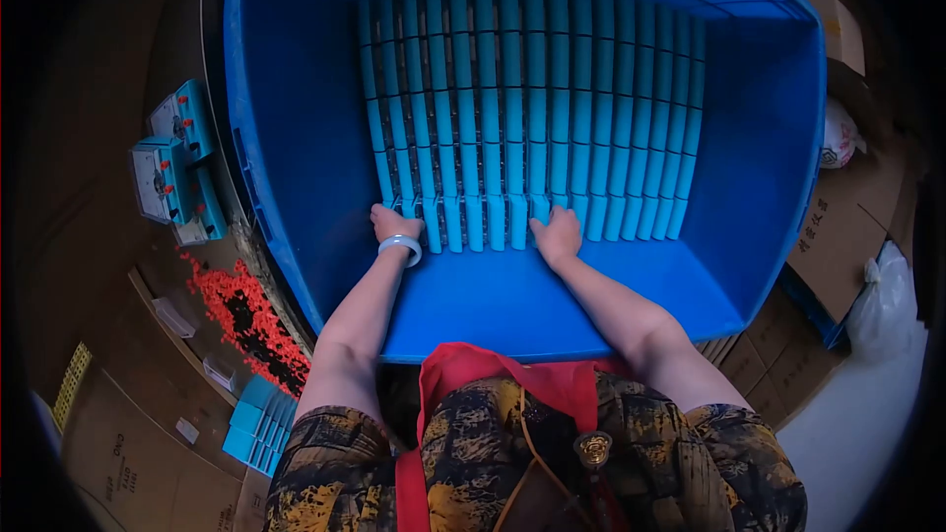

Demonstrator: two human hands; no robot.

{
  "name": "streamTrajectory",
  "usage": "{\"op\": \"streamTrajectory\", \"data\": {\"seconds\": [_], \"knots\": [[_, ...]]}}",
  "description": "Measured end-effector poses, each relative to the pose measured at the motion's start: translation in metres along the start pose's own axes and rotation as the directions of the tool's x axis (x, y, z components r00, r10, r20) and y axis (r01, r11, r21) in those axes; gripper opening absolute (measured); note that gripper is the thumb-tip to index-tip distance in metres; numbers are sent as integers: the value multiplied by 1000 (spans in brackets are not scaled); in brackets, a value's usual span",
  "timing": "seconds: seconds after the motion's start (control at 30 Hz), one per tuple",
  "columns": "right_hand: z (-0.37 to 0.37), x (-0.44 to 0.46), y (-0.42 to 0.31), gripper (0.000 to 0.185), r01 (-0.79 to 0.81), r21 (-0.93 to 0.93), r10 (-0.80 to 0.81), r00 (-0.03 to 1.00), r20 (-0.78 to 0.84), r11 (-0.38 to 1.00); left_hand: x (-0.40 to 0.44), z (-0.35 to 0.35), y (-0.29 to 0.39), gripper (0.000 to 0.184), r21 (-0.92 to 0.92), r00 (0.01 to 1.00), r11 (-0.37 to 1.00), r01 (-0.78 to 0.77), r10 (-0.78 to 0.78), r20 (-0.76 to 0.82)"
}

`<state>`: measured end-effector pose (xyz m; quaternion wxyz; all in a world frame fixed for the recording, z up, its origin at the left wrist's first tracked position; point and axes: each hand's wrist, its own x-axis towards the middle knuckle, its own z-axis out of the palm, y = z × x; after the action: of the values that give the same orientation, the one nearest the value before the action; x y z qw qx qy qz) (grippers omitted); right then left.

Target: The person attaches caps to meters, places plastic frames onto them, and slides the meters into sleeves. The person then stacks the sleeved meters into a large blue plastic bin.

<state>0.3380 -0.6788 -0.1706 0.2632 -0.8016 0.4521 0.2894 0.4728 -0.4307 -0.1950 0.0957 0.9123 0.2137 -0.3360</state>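
Turquoise plastic cases (509,59) stand on edge in tight rows inside a large blue bin (650,286). At the near end of the rows, my left hand (396,225), with a pale bangle on its wrist, is closed at the left end of the nearest row. My right hand (558,234) is closed farther right along that same row. Several turquoise cases (475,224) sit between the two hands, slightly out of line with the cases to their right. The fingertips of both hands are partly hidden among the cases.
Left of the bin, turquoise meters with red terminals (168,177) lie on a table beside a heap of small red parts (236,305). More turquoise cases (261,424) are stacked below. Cardboard boxes (838,236) and a white plastic bag (882,305) stand at the right.
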Motion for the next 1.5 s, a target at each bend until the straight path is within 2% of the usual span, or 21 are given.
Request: {"op": "streamTrajectory", "data": {"seconds": [0.1,0.17,0.2,0.27,0.37,0.47,0.57,0.6,0.67,0.7,0.77,0.93,0.97,1.1,1.17,1.2,1.27,1.33,1.4,1.43,1.5], "knots": [[3,-7,16,34,115,23,-112,989,-93,993,-20,-29,4,78,-1,999,1000,-15,15,30],[19,4,32,30,184,319,-159,982,-104,930,-30,-45,7,78,-24,999,1000,-13,14,38],[3,0,28,30,196,320,-172,980,-104,927,-36,-52,7,79,-39,998,999,-13,15,58],[-41,-14,13,37,51,386,-71,997,39,921,-52,-68,14,82,-45,999,999,-27,28,39],[-70,-8,8,41,239,363,-207,970,-126,901,-63,-76,23,85,-117,998,991,-60,62,15],[-83,18,-7,45,155,429,-140,988,-69,890,-44,-64,29,90,-181,988,972,-150,142,-53],[-73,31,-4,50,244,425,-194,968,-159,872,-20,-54,25,97,-357,980,915,-188,198,-7],[-67,37,1,59,162,493,-149,987,-66,855,-14,-51,19,99,-454,974,872,-181,224,43],[-63,50,11,62,112,579,-229,964,133,807,-12,-58,24,101,-437,972,890,-129,200,120],[-58,53,14,60,104,570,-187,978,88,815,-16,-61,28,101,-420,974,900,-116,187,131],[-66,47,16,42,137,614,-207,977,45,778,-32,-73,38,99,-322,980,933,-159,190,65],[-152,16,18,28,341,702,-371,921,-118,625,-119,-134,55,87,-445,911,802,-398,290,-293],[-179,5,11,34,402,664,-435,892,-127,630,-136,-146,53,86,-476,868,742,-471,295,-399],[-255,-77,-65,52,635,635,-631,722,-283,441,-212,-223,13,94,-560,756,554,-616,218,-617],[-261,-124,-118,54,697,627,-749,609,-262,347,-234,-247,-32,95,-509,623,484,-712,101,-776],[-252,-143,-143,55,712,641,-803,543,-245,286,-242,-253,-62,95,-452,531,493,-743,24,-847],[-220,-184,-197,61,782,592,-899,384,-212,195,-253,-259,-128,95,-439,453,540,-718,-116,-884],[-164,-220,-246,64,760,634,-961,260,-97,142,-270,-255,-201,95,-471,400,563,-679,-255,-880],[-101,-283,-288,71,775,627,-997,80,19,74,-282,-238,-277,93,-472,294,632,-615,-372,-881],[-68,-306,-306,76,811,572,-991,60,123,120,-290,-228,-313,94,-548,300,607,-576,-467,-832],[-2,-380,-326,80,775,623,-965,-69,253,108,-305,-200,-383,95,-634,280,579,-512,-585,-761]]}}
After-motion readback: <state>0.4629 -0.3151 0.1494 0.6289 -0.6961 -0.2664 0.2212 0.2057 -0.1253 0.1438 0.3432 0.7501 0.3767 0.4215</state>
